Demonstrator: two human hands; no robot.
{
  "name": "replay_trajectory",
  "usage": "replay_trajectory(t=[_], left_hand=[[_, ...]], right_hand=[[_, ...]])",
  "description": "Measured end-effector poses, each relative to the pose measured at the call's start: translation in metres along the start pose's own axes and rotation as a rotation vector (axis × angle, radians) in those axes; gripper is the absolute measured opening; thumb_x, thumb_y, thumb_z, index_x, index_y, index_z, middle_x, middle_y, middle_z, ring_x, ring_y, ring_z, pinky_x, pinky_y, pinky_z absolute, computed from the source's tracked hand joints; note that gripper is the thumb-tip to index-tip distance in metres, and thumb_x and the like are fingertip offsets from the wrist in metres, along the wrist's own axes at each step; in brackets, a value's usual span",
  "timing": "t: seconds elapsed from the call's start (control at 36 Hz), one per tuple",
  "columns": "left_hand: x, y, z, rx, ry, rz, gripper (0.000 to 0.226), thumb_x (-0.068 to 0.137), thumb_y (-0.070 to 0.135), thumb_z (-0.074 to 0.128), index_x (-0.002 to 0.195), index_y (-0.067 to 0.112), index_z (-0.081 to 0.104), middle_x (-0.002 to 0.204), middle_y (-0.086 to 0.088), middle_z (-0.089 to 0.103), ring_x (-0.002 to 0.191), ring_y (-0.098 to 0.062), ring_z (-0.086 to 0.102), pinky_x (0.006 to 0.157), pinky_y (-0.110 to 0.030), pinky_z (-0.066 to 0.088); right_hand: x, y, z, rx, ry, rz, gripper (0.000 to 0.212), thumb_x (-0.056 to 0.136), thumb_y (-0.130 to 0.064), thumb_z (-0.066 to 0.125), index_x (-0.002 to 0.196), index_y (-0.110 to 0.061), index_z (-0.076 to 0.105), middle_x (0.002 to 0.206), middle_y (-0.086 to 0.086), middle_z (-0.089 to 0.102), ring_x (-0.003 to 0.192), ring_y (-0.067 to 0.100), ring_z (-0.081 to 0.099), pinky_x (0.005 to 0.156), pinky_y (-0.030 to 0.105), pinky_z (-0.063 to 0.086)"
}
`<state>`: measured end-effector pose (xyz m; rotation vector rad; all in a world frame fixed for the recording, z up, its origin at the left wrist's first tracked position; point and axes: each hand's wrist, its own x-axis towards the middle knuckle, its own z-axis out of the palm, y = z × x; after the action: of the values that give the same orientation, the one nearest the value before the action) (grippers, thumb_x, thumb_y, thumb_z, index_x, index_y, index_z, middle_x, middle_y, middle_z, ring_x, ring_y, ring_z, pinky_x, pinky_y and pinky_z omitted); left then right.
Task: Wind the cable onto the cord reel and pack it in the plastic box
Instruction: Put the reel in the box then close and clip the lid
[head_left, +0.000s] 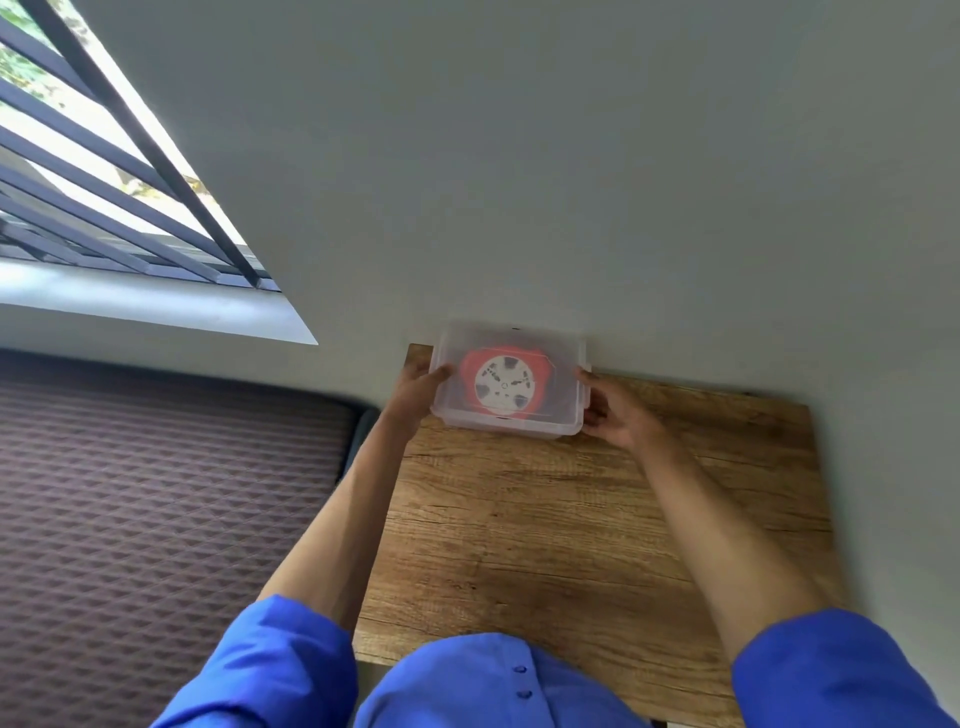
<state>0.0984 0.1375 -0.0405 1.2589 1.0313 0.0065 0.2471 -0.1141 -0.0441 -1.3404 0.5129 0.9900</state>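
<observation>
We are holding the plastic box (511, 376) at the far edge of the wooden worktop (597, 519), close against the plain grey wall (571, 156). Our left hand (415, 389) is gripping the box's left side with the thumb lying on top, and our right hand (610, 410) is clasping its right side, fingers curled around the rim. The box is clear, rectangular and round-cornered, and its frosted lid is sitting on top. Through it the cord reel (503, 383) is showing: a round white hub with dark cut-outs, ringed in red. We cannot tell the cable apart from the reel. The worktop is showing a rough, knotted grain. Our blue sleeves (291, 660) are pushed up. A quilted brown mattress (156, 493) is lying to the left under a barred window (104, 156).
</observation>
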Motion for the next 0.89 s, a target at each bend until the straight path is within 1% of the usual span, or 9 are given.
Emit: replay_trajectory(t=[0.08, 0.19, 0.31, 0.42, 0.5, 0.61, 0.75, 0.83, 0.89], left_hand=[[0.003, 0.001, -0.001, -0.062, -0.012, -0.035, 0.045, 0.109, 0.011, 0.07, 0.149, -0.005, 0.059, 0.145, -0.027, 0.068, 0.13, -0.045, 0.069, 0.11, -0.06, 0.057], [0.009, 0.003, -0.003, -0.055, 0.033, -0.004, 0.041, 0.102, 0.003, 0.075, 0.141, -0.006, 0.066, 0.139, -0.027, 0.072, 0.111, -0.036, 0.072, 0.082, -0.044, 0.066], [0.012, 0.002, 0.001, 0.032, 0.126, 0.054, 0.036, 0.099, 0.006, 0.079, 0.134, -0.001, 0.075, 0.132, -0.023, 0.076, 0.124, -0.04, 0.072, 0.108, -0.056, 0.059], [0.01, -0.001, 0.007, 0.106, 0.24, 0.101, 0.034, 0.097, 0.015, 0.083, 0.129, 0.003, 0.08, 0.123, -0.019, 0.079, 0.117, -0.037, 0.075, 0.104, -0.052, 0.063], [0.01, -0.004, 0.008, 0.115, 0.257, 0.125, 0.033, 0.097, 0.017, 0.084, 0.126, 0.004, 0.081, 0.12, -0.02, 0.079, 0.115, -0.037, 0.076, 0.102, -0.051, 0.064], [0.012, -0.002, 0.006, 0.086, 0.291, 0.1, 0.037, 0.091, 0.017, 0.091, 0.124, 0.005, 0.082, 0.12, -0.019, 0.079, 0.114, -0.038, 0.075, 0.103, -0.05, 0.063], [0.015, 0.002, 0.0, 0.017, 0.285, 0.043, 0.047, 0.084, 0.016, 0.097, 0.127, 0.003, 0.083, 0.123, -0.019, 0.08, 0.117, -0.037, 0.076, 0.104, -0.05, 0.063], [0.013, -0.003, 0.001, -0.033, 0.293, 0.066, 0.043, 0.084, 0.015, 0.096, 0.124, 0.004, 0.084, 0.117, -0.017, 0.082, 0.113, -0.036, 0.078, 0.102, -0.048, 0.064], [0.01, -0.007, 0.006, -0.015, 0.324, 0.104, 0.037, 0.087, 0.018, 0.095, 0.12, 0.005, 0.085, 0.107, -0.013, 0.082, 0.106, -0.033, 0.079, 0.099, -0.046, 0.065]], right_hand=[[0.001, -0.007, 0.002, 0.025, -0.008, -0.037, 0.051, 0.097, -0.011, 0.075, 0.144, -0.004, 0.058, 0.137, 0.018, 0.067, 0.123, 0.031, 0.063, 0.114, 0.05, 0.048], [-0.001, -0.02, 0.004, -0.218, 0.081, -0.112, 0.052, 0.093, -0.011, 0.08, 0.14, 0.0, 0.061, 0.133, 0.019, 0.07, 0.122, 0.032, 0.068, 0.105, 0.05, 0.056], [-0.001, -0.026, 0.012, -0.424, 0.227, -0.198, 0.05, 0.089, -0.014, 0.085, 0.132, 0.002, 0.066, 0.124, 0.016, 0.074, 0.107, 0.031, 0.074, 0.096, 0.048, 0.063], [-0.003, -0.022, 0.025, -0.794, 0.481, -0.326, 0.039, 0.089, -0.032, 0.086, 0.111, -0.003, 0.075, 0.107, 0.013, 0.077, 0.091, 0.027, 0.077, 0.086, 0.041, 0.066], [-0.005, -0.016, 0.03, -0.941, 0.531, -0.406, 0.035, 0.095, -0.034, 0.079, 0.109, -0.001, 0.076, 0.106, 0.015, 0.078, 0.092, 0.029, 0.077, 0.083, 0.038, 0.065], [-0.004, -0.016, 0.029, -0.911, 0.503, -0.431, 0.032, 0.098, -0.027, 0.077, 0.11, 0.003, 0.075, 0.109, 0.018, 0.077, 0.096, 0.031, 0.076, 0.082, 0.033, 0.063], [-0.002, -0.022, 0.026, -0.669, 0.492, -0.288, 0.03, 0.09, -0.027, 0.087, 0.103, -0.005, 0.072, 0.109, 0.014, 0.077, 0.091, 0.027, 0.077, 0.086, 0.041, 0.066], [-0.002, -0.023, 0.024, -0.47, 0.464, -0.219, 0.041, 0.084, -0.021, 0.092, 0.116, -0.005, 0.072, 0.111, 0.012, 0.075, 0.095, 0.028, 0.077, 0.088, 0.045, 0.066], [-0.002, -0.02, 0.027, -0.531, 0.522, -0.24, 0.033, 0.084, -0.027, 0.092, 0.105, -0.009, 0.073, 0.103, 0.009, 0.075, 0.087, 0.025, 0.075, 0.082, 0.037, 0.066]])
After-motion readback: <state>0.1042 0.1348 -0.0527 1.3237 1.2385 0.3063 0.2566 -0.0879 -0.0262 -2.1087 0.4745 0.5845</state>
